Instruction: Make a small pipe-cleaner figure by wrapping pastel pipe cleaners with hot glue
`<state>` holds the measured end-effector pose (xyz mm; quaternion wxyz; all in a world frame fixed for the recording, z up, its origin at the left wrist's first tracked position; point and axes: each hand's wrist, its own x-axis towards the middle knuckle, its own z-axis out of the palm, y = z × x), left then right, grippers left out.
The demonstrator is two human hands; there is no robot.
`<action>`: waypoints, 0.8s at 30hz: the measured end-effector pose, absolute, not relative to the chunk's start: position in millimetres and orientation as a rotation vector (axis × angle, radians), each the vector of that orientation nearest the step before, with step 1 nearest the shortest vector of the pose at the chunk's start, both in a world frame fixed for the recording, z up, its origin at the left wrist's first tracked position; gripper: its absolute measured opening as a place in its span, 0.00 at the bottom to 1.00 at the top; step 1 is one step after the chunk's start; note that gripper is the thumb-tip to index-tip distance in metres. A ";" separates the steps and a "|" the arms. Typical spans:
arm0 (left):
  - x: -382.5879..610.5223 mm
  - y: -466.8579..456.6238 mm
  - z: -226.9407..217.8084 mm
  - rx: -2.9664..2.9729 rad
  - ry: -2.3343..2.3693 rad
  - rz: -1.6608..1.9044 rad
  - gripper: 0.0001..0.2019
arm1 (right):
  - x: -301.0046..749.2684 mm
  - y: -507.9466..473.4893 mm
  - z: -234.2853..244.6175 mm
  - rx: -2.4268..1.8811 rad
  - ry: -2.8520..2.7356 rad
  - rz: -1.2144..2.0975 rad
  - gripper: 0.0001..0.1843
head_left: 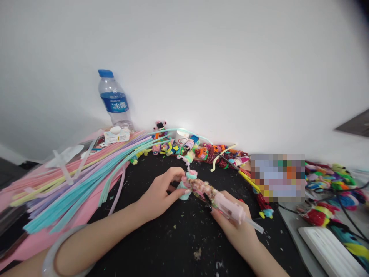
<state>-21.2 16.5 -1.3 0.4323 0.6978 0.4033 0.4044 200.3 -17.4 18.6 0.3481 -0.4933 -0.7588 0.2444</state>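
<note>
My right hand (233,219) is wrapped round a pink hot glue gun (229,206), its front crusted with glue and a clear glue stick (255,225) poking out the back. The gun's tip points left at a small pastel pipe-cleaner figure (186,186) in pink and mint green. Thumb and fingers of my left hand (165,188) pinch that figure just above the black mat (161,246). The nozzle meets or nearly meets the figure; contact is hard to make out.
Pastel pipe cleaners (83,184) lie in a bundle at left. A water bottle (115,102) stands against the wall. Colourful pipe-cleaner figures (213,152) line the back. A black cable (230,161) runs to the right, where a white box-shaped device (331,250) lies.
</note>
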 end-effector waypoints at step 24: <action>-22.4 16.1 -2.1 1.860 1.075 1.039 0.10 | 191.6 -21.3 20.0 -1.310 -1.918 0.641 0.12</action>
